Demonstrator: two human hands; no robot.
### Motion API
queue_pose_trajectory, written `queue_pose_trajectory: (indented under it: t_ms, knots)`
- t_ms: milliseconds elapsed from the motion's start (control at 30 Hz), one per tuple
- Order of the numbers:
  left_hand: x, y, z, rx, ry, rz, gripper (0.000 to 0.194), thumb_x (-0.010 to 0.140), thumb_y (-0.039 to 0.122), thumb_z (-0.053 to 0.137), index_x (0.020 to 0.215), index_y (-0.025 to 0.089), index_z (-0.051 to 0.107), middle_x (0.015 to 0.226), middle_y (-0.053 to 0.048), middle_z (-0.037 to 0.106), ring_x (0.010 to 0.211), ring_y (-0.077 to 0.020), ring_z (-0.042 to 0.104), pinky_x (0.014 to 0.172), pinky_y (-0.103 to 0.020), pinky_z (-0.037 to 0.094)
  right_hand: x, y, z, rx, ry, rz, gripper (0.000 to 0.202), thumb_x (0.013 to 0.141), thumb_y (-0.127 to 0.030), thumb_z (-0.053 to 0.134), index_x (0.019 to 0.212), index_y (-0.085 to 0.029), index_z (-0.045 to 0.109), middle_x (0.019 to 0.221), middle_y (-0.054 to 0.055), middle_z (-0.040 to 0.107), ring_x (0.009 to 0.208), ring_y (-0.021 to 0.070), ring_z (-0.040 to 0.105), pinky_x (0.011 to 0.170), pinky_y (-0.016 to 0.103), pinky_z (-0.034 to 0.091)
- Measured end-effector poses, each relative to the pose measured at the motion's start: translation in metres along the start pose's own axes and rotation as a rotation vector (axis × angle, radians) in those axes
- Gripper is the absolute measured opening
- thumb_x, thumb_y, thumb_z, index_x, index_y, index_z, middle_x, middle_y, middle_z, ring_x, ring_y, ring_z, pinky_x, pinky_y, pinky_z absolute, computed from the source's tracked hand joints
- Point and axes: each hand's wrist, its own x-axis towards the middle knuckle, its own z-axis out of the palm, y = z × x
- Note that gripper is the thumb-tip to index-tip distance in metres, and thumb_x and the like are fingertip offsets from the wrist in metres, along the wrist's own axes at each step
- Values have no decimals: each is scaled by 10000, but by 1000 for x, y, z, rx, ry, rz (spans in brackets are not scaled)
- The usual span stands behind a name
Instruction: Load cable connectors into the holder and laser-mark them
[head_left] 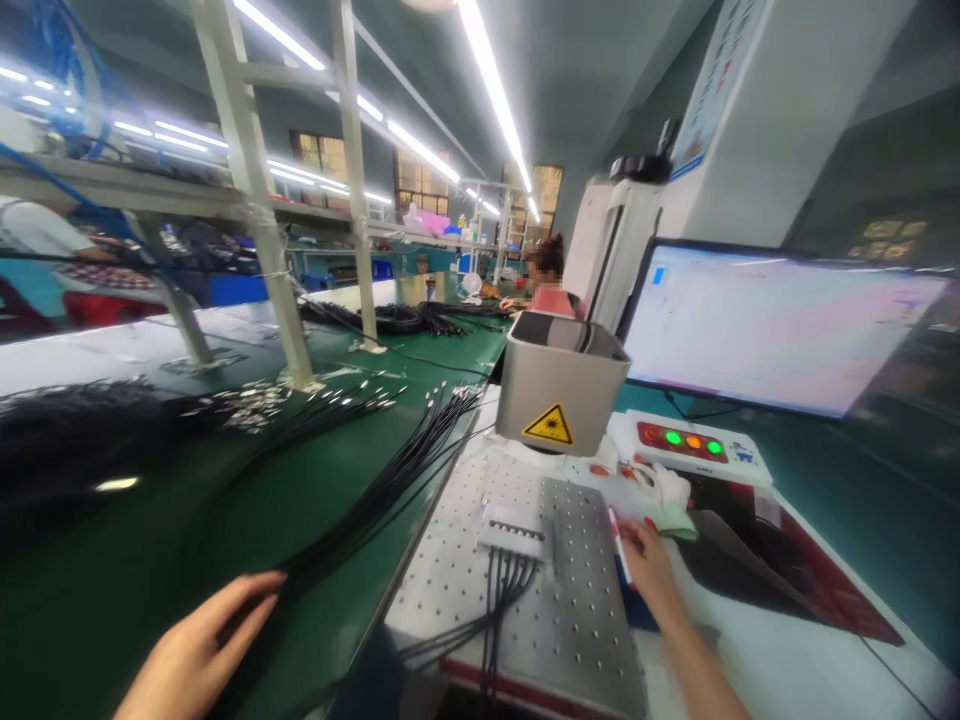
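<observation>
At the lower left, my left hand (206, 640) has its thumb and forefinger closed at the edge of a long bundle of black cables (375, 492) on the green tabletop. My right hand (646, 560) rests beside the perforated metal plate (589, 610), its fingers loosely bent and slightly apart, next to a red and white pen (620, 545). I see nothing held in it. On the plate sits a small metal fixture (514, 530) with several black cables (499, 600) running from it over the front edge.
Behind the fixture stands a grey metal housing (562, 390) with a yellow warning sign. A control box (697, 450) with lit buttons, a white glove (664, 490) and a monitor (772, 330) are at right. More cables (82, 430) lie left, near shelf posts (277, 260). A person (551, 285) sits farther back.
</observation>
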Motion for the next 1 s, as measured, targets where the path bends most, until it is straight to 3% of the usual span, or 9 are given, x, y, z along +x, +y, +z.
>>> queue_pose_trajectory:
  t_ms: [167,267,333,400,500,667,833,900,1000]
  knots:
    - [18,70,-12,-181,-255,-38,334,807,474,458,942,221,630,973,-16,670,914,-200,619,814,-280,503,12,-27,0,40,-142,-96,302,748,-353,433,947,-200,601,958,95,617,901,242,579,854,432,451]
    - [31,126,13,-189,-497,51,280,846,354,440,1014,199,601,965,-35,650,879,-184,599,807,-282,483,11,-59,12,63,-330,-229,345,764,-372,479,1063,-234,578,1112,74,591,1058,235,533,951,411,397]
    - [33,158,41,-25,-571,110,295,829,325,489,1061,166,582,1010,-72,620,945,-221,564,847,-329,459,8,-79,21,-9,-499,-336,433,748,-385,519,1150,-225,543,1207,87,549,1128,251,497,972,420,381]
    - [31,184,71,145,-587,150,380,818,380,523,1105,134,558,1100,-123,564,1038,-274,508,891,-388,426,6,-92,28,-129,-626,-406,512,722,-370,555,1203,-200,510,1256,114,517,1167,278,465,979,448,366]
    - [25,205,110,177,-570,105,469,796,440,549,1109,90,536,1132,-172,516,1090,-313,458,924,-431,385,7,-100,34,-216,-676,-428,509,701,-300,562,1194,-185,511,1234,125,530,1161,291,460,984,466,340]
    - [24,208,143,-393,-370,-316,244,688,242,639,874,108,558,1049,-156,525,1111,-324,422,974,-473,296,12,-103,40,-210,-689,-430,508,619,-222,573,1122,-162,529,1103,114,546,1069,275,485,932,413,379]
    - [28,196,130,-657,-303,-513,123,744,196,527,837,163,453,767,-36,558,782,-185,582,739,-334,464,-6,-124,50,-119,-673,-454,598,620,-249,579,1196,-166,438,1089,93,502,1064,258,469,914,409,398]
    - [26,187,107,-758,-281,-553,144,765,209,496,868,184,398,698,6,557,649,-143,582,628,-279,475,-22,-143,57,-20,-611,-482,665,639,-264,592,1261,-179,372,1136,100,471,1105,268,442,942,434,384]
    - [18,166,48,-898,-238,-485,180,751,213,514,848,196,364,689,16,581,596,-124,571,573,-237,458,-47,-182,68,136,-564,-539,731,696,-304,608,1341,-227,274,1163,109,454,1104,287,451,912,466,418]
